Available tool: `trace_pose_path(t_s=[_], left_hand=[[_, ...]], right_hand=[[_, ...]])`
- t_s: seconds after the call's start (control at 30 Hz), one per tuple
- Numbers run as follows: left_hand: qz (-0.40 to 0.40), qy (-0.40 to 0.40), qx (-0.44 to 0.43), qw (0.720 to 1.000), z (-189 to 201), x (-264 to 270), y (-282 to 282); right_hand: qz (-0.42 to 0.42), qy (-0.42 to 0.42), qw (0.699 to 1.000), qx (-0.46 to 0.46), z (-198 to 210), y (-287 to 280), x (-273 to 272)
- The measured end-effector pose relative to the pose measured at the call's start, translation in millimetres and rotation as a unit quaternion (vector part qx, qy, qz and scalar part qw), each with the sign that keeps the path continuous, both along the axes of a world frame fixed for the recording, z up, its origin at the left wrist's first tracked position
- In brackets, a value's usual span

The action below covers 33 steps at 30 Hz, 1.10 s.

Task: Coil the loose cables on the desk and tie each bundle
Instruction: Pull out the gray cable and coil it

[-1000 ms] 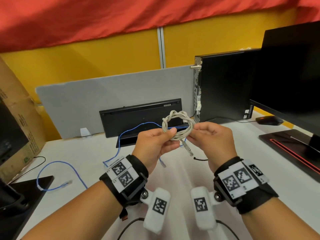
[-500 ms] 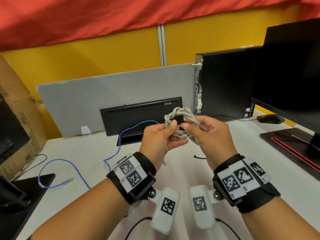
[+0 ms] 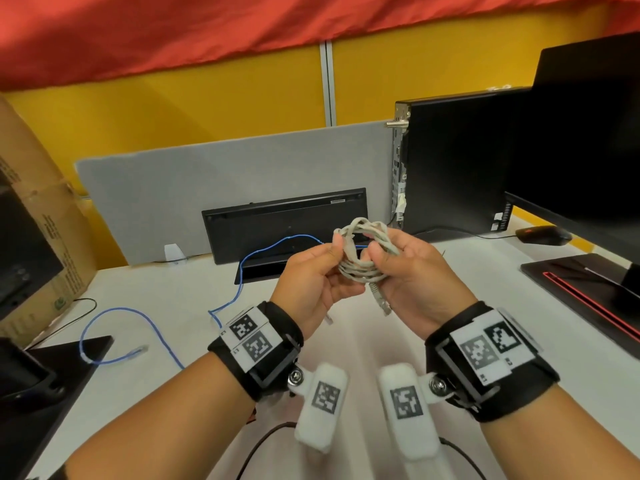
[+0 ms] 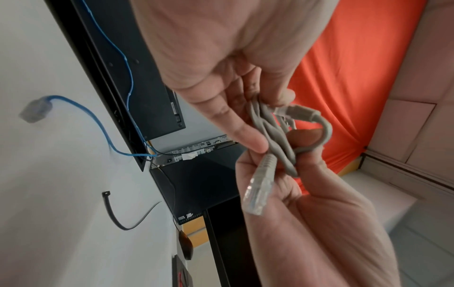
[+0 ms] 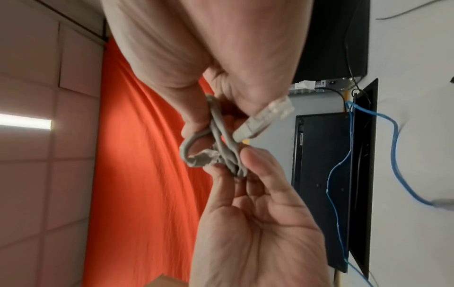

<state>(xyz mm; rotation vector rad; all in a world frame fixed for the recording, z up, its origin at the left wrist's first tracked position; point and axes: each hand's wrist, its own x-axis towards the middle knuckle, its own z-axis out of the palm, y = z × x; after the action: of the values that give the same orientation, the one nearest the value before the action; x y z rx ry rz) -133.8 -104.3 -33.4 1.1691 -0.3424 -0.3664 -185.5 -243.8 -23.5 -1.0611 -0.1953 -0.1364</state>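
Note:
A grey network cable wound into a small coil [image 3: 363,258] is held up over the desk between both hands. My left hand [image 3: 341,251] pinches the coil's left side with thumb and fingers. My right hand [image 3: 379,252] grips its right side. One clear plug [image 3: 381,301] dangles below the coil. In the left wrist view the coil [image 4: 277,136] sits between both thumbs, with the plug [image 4: 258,194] against the right palm. The right wrist view shows the coil [image 5: 221,147] with its strands crossed. A loose blue cable [image 3: 114,327] lies on the white desk [image 3: 156,289]. A black zip tie [image 4: 115,213] lies on the desk.
A black keyboard [image 3: 284,220] leans on the grey partition [image 3: 207,188] behind the hands. A desktop PC [image 3: 450,161], monitor [image 3: 588,150], its base [image 3: 581,289] and a mouse [image 3: 543,234] stand at the right. A cardboard box [image 3: 34,220] stands at the left.
Both hands kept hold of the grey coil and turned it. The open upright ring is now tilted and squeezed flatter between the hands.

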Motion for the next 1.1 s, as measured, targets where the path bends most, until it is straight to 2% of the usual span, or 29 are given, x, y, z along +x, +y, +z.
trace_pose_path(t_s=[0.1, 0.17, 0.27, 0.37, 0.47, 0.57, 0.7, 0.73, 0.77, 0.83, 0.87, 0.9, 1.0, 1.1], left_hand=[[-0.014, 0.012, 0.036, 0.999, -2, 1, 3], [-0.002, 0.023, 0.057, 0.998, -1, 2, 6], [0.022, 0.012, 0.08, 0.996, 2, 3, 9], [0.051, -0.012, 0.092, 0.994, 2, 6, 13], [0.093, -0.028, 0.109, 0.989, 0, 10, 16], [0.093, 0.002, 0.123, 0.988, -3, 11, 19], [0.061, 0.018, 0.191, 0.98, -1, 12, 30], [0.058, 0.012, 0.21, 0.976, 2, 13, 35], [0.059, 0.005, 0.228, 0.972, 5, 14, 39], [0.073, -0.007, 0.26, 0.963, 12, 19, 49], [0.081, -0.015, 0.283, 0.956, 16, 21, 56], [0.085, -0.023, 0.313, 0.946, 20, 23, 63], [0.067, -0.04, 0.418, 0.905, 26, 28, 82], [0.013, -0.03, 0.506, 0.862, 23, 29, 99]], right_hand=[[0.035, -0.014, 0.996, -0.085, -2, -3, 1], [0.026, -0.009, 0.986, -0.166, -4, -7, 2], [-0.038, 0.003, 0.967, -0.253, -7, -8, 7], [-0.101, 0.025, 0.933, -0.345, -11, -9, 12], [-0.057, 0.074, 0.92, -0.38, -14, -8, 16], [-0.05, 0.055, 0.902, -0.426, -13, -5, 19], [-0.043, 0.04, 0.832, -0.552, -7, 0, 23], [-0.039, 0.036, 0.828, -0.557, -7, 2, 24], [-0.031, 0.039, 0.848, -0.528, -7, 5, 25], [-0.012, 0.075, 0.912, -0.404, -10, 16, 27], [-0.004, 0.095, 0.933, -0.347, -10, 22, 28], [0.002, 0.113, 0.94, -0.321, -9, 27, 30], [0.037, 0.166, 0.938, -0.303, -11, 40, 36], [0.075, 0.212, 0.906, -0.358, -18, 53, 40]])
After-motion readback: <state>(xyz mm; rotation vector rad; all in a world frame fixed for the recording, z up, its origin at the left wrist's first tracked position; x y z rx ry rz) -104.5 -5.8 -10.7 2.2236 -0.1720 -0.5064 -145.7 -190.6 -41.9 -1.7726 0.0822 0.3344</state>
